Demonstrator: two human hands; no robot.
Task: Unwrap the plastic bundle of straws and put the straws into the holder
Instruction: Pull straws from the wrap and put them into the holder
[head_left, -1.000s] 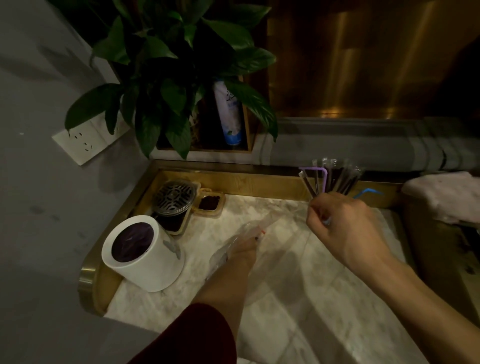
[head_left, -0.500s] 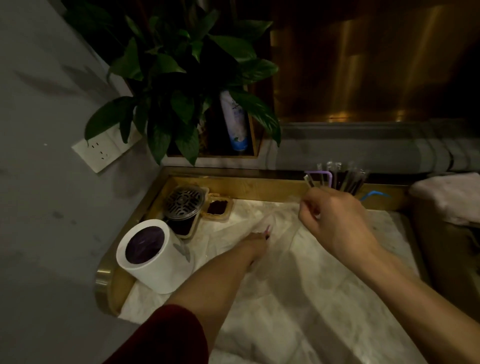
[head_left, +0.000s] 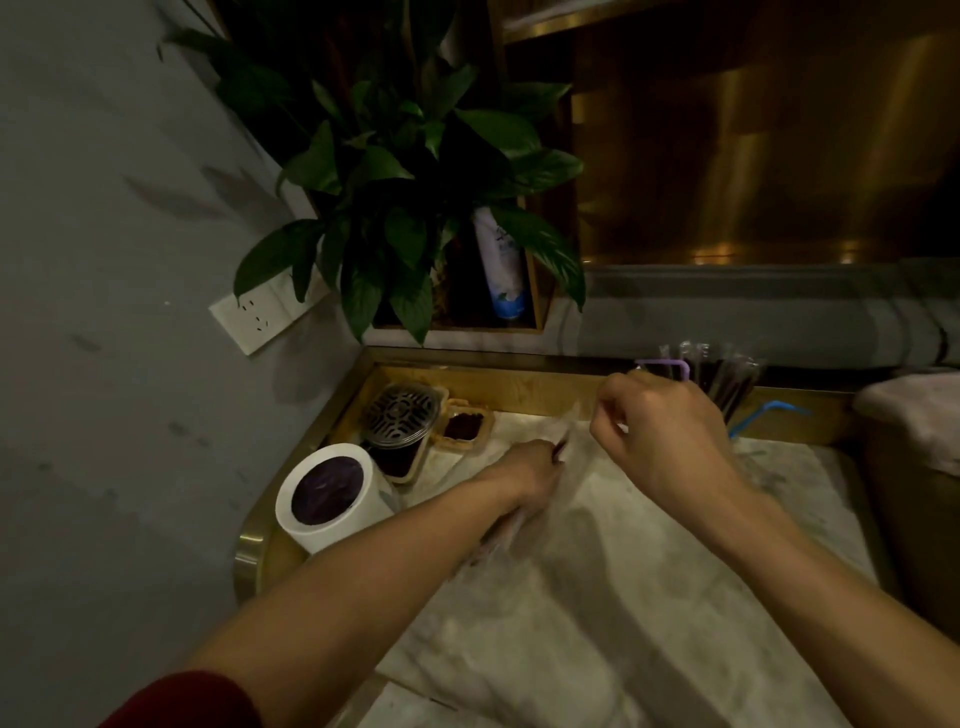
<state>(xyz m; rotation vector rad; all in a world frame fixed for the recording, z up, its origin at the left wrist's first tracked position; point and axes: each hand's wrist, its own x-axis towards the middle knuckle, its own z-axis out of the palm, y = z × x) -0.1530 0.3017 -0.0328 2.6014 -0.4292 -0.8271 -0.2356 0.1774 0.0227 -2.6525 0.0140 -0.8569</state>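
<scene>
A: Change since a second ago? Left hand (head_left: 530, 467) has slid forward along the plastic bundle (head_left: 498, 535), fingers closed round its far end on the marble counter (head_left: 649, 597).

B: Right hand (head_left: 660, 431)?

A: Pinched, apparently on clear film; unwrapping underway. Straws (head_left: 727, 376) stand behind it; holder hidden.

B: Room?

A: Open marble ahead; white roll (head_left: 332, 499) and gold rim (head_left: 519, 387) crowd the left.

The light is dim and warm. A grey wall (head_left: 104, 260) fills the left of the frame, with a white socket plate (head_left: 260, 317) at middle left. A leafy green plant (head_left: 395, 208) stands at upper centre. Brass-coloured panelling (head_left: 753, 145) covers the upper right, above a grey ledge (head_left: 753, 306). A pale marble counter (head_left: 597, 597) with a gold rim (head_left: 249, 551) fills the lower centre.
</scene>
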